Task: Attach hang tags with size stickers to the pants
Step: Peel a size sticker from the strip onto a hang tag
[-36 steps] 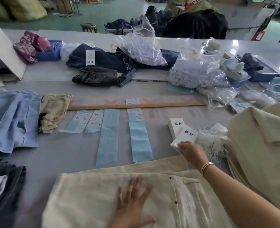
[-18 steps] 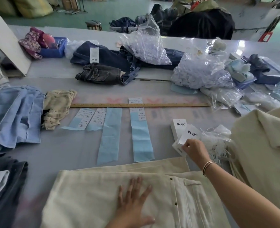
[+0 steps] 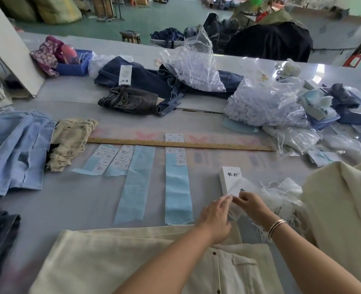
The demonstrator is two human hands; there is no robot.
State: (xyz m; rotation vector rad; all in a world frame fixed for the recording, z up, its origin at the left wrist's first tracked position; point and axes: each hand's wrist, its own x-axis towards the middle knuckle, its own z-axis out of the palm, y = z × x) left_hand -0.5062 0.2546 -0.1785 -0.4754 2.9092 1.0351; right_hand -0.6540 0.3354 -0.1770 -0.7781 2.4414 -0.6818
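While cream pants (image 3: 133, 257) lie flat at the near edge awaiting a label, the left hand (image 3: 214, 215) and right hand (image 3: 252, 205) both pinch one white hang tag (image 3: 242, 188), apparently peeling it from the stack (image 3: 228, 179) just beyond, right of the blue sticker strips (image 3: 177, 187).

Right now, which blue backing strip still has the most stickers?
The far-left strip, beside the crumpled beige garment: white stickers cover most of it; the long middle one looks bare.
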